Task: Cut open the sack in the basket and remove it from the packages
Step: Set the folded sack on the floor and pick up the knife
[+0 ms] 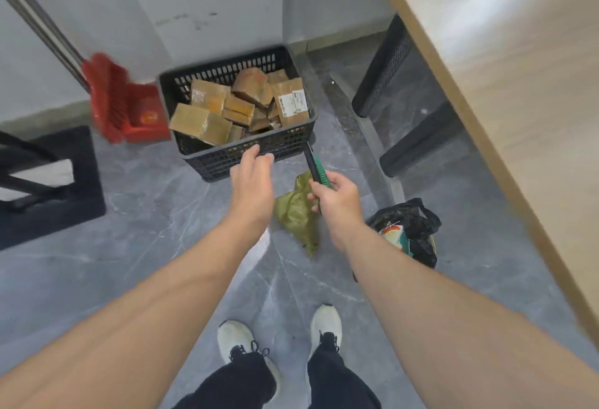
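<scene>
now knife [316, 167] pointing away, sack [296, 211] crumpled

Grey marble-look floor tiles [136, 233] with pale veins run up to plain white walls [201, 3] that meet in a corner, a low skirting along their foot. A red broom and dustpan [120, 101] lean against the left wall. On the right stands a light wooden bench [505, 62] on black perforated metal legs [382, 68]. A black mat [64, 188] lies at the left. Soft light gleams off the tiles.
</scene>
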A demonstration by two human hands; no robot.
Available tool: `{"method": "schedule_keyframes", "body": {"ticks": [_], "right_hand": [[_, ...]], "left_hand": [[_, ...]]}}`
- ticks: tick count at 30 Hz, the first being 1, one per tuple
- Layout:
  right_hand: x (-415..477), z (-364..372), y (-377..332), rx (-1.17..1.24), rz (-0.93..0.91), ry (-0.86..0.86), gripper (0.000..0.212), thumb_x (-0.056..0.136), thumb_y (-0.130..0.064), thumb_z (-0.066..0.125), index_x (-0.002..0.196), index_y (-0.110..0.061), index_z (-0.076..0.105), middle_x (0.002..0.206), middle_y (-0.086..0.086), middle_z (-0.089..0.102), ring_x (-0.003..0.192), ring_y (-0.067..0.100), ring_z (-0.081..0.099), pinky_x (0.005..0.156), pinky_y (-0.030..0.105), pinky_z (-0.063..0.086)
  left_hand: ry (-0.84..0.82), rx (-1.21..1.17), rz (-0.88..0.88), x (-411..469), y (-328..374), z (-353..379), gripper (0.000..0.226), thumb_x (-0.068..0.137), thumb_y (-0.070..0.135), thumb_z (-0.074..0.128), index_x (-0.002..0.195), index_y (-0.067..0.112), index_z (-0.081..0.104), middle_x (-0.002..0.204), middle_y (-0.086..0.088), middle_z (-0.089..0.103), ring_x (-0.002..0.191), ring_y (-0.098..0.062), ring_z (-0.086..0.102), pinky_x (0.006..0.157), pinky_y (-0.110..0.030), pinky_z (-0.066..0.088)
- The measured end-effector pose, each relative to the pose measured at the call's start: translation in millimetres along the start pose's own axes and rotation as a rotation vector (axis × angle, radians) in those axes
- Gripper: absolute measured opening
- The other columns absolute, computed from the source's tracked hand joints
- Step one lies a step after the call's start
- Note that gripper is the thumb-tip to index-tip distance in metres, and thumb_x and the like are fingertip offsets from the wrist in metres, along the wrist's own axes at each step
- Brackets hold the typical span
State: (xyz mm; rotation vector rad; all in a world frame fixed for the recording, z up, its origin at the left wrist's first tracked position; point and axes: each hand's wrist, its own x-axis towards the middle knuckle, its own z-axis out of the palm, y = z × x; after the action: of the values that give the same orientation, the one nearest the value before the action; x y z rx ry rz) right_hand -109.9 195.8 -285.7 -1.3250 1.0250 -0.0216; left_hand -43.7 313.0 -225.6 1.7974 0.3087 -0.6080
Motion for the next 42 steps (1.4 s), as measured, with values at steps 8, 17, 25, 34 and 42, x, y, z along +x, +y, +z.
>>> {"method": "schedule_keyframes", "body": {"ticks": [8, 17, 25, 34, 42], "right_hand": [[-85, -5, -142, 0.127, -0.043, -0.040, 0.030, 0.095, -0.012, 0.058, 0.125, -0.017, 0.061, 0.098, 0.004, 0.079, 0.068, 0.016, 0.060, 0.053, 0.025, 0.046], [-139, -23, -245, 0.056, -0.186, 0.090, 0.025, 0.081, -0.010, 0.078, 0.099, -0.025, 0.073, 0.093, 0.005, 0.076, 0.055, 0.012, 0.058, 0.054, 0.026, 0.049], [-150, -35, -307, -0.141, -0.274, 0.299, 0.016, 0.082, -0.022, 0.075, 0.097, -0.024, 0.079, 0.101, 0.001, 0.072, 0.077, 0.014, 0.067, 0.052, 0.018, 0.040], [-92, -88, -348, -0.444, -0.365, 0.414, 0.033, 0.085, -0.027, 0.079, 0.117, -0.025, 0.074, 0.104, -0.001, 0.056, 0.079, 0.016, 0.055, 0.053, 0.020, 0.033], [4, -129, -368, -0.507, -0.390, 0.366, 0.032, 0.086, -0.028, 0.078, 0.117, -0.028, 0.074, 0.102, -0.004, 0.054, 0.074, 0.013, 0.055, 0.054, 0.022, 0.034]], "left_hand": [[-0.056, -0.008, 0.141, -71, 139, -24, 0.061, 0.098, 0.043, 0.041, 0.157, 0.027, 0.040, 0.159, 0.000, 0.036, 0.121, -0.008, 0.038, 0.107, -0.033, 0.027], [-0.085, 0.063, 0.229, -129, 245, -45, 0.080, 0.080, 0.057, 0.040, 0.146, 0.015, 0.055, 0.152, -0.009, 0.050, 0.138, -0.023, 0.046, 0.120, -0.043, 0.029], [-0.188, 0.123, 0.246, -145, 297, -44, 0.059, 0.106, 0.050, 0.033, 0.163, 0.038, 0.025, 0.168, 0.005, 0.019, 0.154, -0.016, 0.022, 0.120, -0.043, 0.018], [-0.201, 0.053, 0.224, -119, 333, 21, 0.057, 0.107, 0.046, 0.033, 0.163, 0.038, 0.024, 0.167, 0.003, 0.018, 0.138, -0.017, 0.036, 0.098, -0.033, 0.022], [-0.130, 0.014, 0.176, -64, 344, 111, 0.056, 0.108, 0.045, 0.032, 0.163, 0.039, 0.023, 0.170, 0.005, 0.016, 0.155, -0.018, 0.020, 0.118, -0.043, 0.021]]}}
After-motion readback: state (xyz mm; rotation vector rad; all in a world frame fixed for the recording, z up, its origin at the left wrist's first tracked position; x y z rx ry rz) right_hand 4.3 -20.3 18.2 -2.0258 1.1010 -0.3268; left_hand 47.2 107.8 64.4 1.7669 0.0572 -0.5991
